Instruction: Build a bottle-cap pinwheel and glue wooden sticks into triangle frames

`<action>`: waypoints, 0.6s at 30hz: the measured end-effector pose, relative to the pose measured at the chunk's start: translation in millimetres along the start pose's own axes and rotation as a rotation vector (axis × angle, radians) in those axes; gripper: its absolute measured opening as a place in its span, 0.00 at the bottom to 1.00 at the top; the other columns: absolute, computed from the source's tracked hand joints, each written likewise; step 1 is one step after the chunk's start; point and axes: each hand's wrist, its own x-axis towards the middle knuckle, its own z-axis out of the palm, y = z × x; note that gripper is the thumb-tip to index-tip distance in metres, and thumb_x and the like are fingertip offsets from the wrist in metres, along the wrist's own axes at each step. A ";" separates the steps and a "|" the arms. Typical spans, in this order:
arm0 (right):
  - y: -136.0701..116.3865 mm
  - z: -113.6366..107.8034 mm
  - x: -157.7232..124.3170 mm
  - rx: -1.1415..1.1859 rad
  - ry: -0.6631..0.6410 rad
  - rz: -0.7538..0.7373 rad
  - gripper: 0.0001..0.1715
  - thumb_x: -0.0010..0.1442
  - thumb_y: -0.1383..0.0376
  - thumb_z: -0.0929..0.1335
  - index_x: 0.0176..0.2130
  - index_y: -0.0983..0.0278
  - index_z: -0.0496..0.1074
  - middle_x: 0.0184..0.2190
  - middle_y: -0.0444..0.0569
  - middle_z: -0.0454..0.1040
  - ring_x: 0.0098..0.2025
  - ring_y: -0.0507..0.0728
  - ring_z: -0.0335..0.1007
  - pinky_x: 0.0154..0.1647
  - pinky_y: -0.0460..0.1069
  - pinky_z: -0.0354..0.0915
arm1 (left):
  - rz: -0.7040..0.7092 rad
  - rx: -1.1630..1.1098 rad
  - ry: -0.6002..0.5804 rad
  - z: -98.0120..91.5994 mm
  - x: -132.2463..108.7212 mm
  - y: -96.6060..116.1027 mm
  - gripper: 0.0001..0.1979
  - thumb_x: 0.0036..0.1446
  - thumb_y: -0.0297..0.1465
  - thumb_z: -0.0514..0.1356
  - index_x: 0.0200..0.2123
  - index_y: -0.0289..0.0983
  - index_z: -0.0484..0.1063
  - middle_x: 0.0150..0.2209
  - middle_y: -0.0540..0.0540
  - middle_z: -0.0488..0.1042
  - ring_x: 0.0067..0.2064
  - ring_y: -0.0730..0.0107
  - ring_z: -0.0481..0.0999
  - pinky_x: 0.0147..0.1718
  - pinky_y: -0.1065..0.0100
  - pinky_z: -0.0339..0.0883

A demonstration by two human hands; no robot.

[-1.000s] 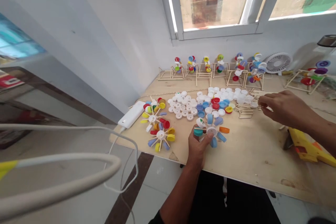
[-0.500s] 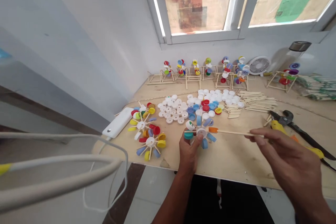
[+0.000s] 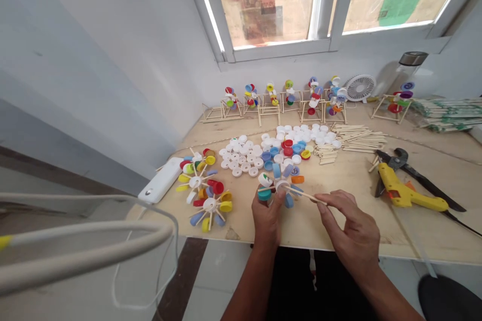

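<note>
My left hand (image 3: 266,215) is closed around a small wheel of bottle caps (image 3: 281,186), its thumb on the white hub. Blue, lilac, teal, orange and white caps ring this wheel on sticks. Between the thumb and fingers of my right hand (image 3: 350,225) is a thin wooden stick (image 3: 307,194). The stick's far tip is at the white hub; whether it goes in, I cannot tell. To the left lie finished-looking cap wheels (image 3: 210,204) with yellow, red and blue caps. Loose white caps (image 3: 241,155) and a pile of coloured caps (image 3: 288,151) lie behind my hands.
A yellow glue gun (image 3: 410,190) and black-handled cutters (image 3: 425,175) lie at right. Behind are bundled sticks (image 3: 357,138), stick stands with cap wheels (image 3: 269,105), a small white fan (image 3: 360,88) and a bottle (image 3: 408,75). A white power bank (image 3: 160,180) sits at left.
My right hand has moved left, bringing the stick's tip from the orange cap to the wheel's hub. The view has shifted, showing more of the right side. My left hand keeps its hold.
</note>
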 end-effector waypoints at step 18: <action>8.5 16.5 -11.1 0.010 0.043 -0.159 0.16 0.55 0.74 0.66 0.42 0.57 0.70 0.32 0.44 0.78 0.32 0.54 0.73 0.43 0.57 0.64 | 0.102 0.023 0.040 10.3 -6.1 -1.1 0.19 0.42 0.35 0.70 0.38 0.36 0.73 0.36 0.47 0.78 0.38 0.68 0.76 0.40 0.68 0.67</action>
